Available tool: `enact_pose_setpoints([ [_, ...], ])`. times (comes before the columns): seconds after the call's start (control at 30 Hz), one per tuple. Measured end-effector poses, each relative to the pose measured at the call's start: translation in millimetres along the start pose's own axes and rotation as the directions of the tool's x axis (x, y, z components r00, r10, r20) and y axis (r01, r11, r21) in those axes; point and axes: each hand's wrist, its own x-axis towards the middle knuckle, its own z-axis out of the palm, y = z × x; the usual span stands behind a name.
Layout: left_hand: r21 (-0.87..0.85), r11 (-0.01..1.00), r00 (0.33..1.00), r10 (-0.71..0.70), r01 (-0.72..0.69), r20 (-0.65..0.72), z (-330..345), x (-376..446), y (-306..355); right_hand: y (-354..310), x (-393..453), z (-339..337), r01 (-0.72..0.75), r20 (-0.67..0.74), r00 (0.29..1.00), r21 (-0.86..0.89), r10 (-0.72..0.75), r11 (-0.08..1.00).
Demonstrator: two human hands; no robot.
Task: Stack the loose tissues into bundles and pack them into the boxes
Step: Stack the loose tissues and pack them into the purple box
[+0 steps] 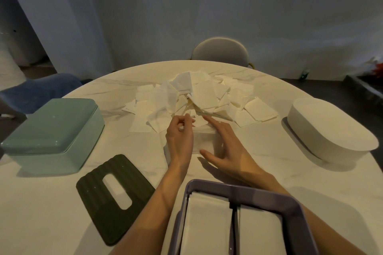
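A heap of loose white tissues (199,97) lies at the middle of the round table. Just in front of it sits a squared stack of tissues (204,141). My left hand (179,136) is at the stack's left side, fingertips curled and pinching the edge of a tissue from the heap. My right hand (226,147) hovers over the stack's right side with fingers spread and straight. A purple open box (290,203) near me holds two white bundles side by side.
A closed mint-green box (51,134) stands at the left and a closed white oval box (329,130) at the right. A dark green slotted lid (116,196) lies flat near the front left. Chairs stand behind the marble table (62,223).
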Motion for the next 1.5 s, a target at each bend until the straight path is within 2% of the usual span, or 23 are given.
enact_pose_setpoints([
  [0.17,0.001,1.0,1.0,0.014,-0.014,0.027,-2.6,5.5,-2.5,-1.8,1.3,1.1,0.019,-0.061,0.998,0.149,-0.01,0.989],
  [0.37,-0.049,0.997,0.998,0.053,-0.053,-0.015,-3.0,-0.1,0.2,-13.4,1.6,0.1,0.067,-0.095,0.994,0.201,-0.048,0.977],
  [0.5,0.038,0.998,0.998,0.052,-0.053,0.022,-1.4,0.2,-3.1,-6.0,1.0,-6.1,0.049,0.042,0.998,0.156,-0.056,0.986],
  [0.6,0.02,1.0,0.998,0.008,-0.009,0.057,-5.1,9.0,-7.8,-1.8,1.8,-18.7,-0.013,0.111,0.994,0.284,-0.019,0.959],
  [0.73,0.09,0.995,0.98,-0.05,0.033,0.193,-15.7,18.7,5.2,1.7,2.5,-37.0,-0.117,0.099,0.99,0.238,0.096,0.964],
  [0.8,0.127,0.981,0.918,-0.181,0.145,0.352,-24.3,22.7,20.7,-3.2,5.3,-47.6,-0.185,0.096,0.982,0.336,0.162,0.924],
  [0.87,0.113,0.948,0.761,-0.308,0.298,0.571,-32.9,24.5,31.6,-9.3,7.2,-57.8,-0.212,0.087,0.977,0.402,0.193,0.891],
  [0.93,0.138,0.922,0.592,-0.342,0.362,0.73,-34.4,23.4,31.9,-14.6,7.6,-64.4,-0.208,0.066,0.978,0.4,0.198,0.892],
  [1.0,0.116,0.883,0.455,-0.343,0.456,0.822,-27.8,15.1,29.9,-18.7,7.0,-63.4,-0.189,0.074,0.982,0.419,0.174,0.888],
  [1.03,0.094,0.854,0.405,-0.336,0.511,0.85,-24.3,7.6,29.7,-20.0,6.7,-60.8,-0.169,0.068,0.986,0.427,0.155,0.888],
  [1.07,0.079,0.841,0.397,-0.333,0.535,0.855,-21.8,0.2,30.1,-19.6,7.5,-57.8,-0.142,0.044,0.99,0.414,0.136,0.899],
  [1.17,0.055,0.875,0.45,-0.3,0.48,0.841,-21.2,-9.3,26.2,-9.6,10.9,-49.6,-0.079,-0.093,0.989,0.327,0.115,0.942],
  [1.23,-0.068,0.783,0.491,-0.317,0.618,0.811,-23.1,-6.5,23.5,4.0,10.7,-46.2,-0.118,-0.211,0.964,0.2,0.161,0.973],
  [1.27,-0.165,0.726,0.557,-0.341,0.668,0.757,-24.1,-1.8,21.1,11.0,9.2,-45.0,-0.165,-0.229,0.955,0.109,0.186,0.98],
  [1.33,-0.344,0.66,0.688,-0.372,0.668,0.623,-28.0,8.2,15.5,22.6,4.8,-40.2,-0.229,-0.135,0.966,-0.061,0.22,0.971],
  [1.37,-0.395,0.65,0.726,-0.374,0.649,0.576,-30.8,12.0,13.1,25.3,3.1,-36.4,-0.232,-0.056,0.972,-0.122,0.226,0.965],
  [1.43,-0.452,0.639,0.763,-0.369,0.623,0.531,-35.7,15.6,10.1,29.0,3.7,-28.2,-0.211,0.026,0.974,-0.239,0.223,0.948],
  [1.5,-0.487,0.616,0.775,-0.381,0.62,0.505,-37.7,18.2,7.9,28.2,9.0,-22.8,-0.228,0.01,0.969,-0.342,0.246,0.912],
])
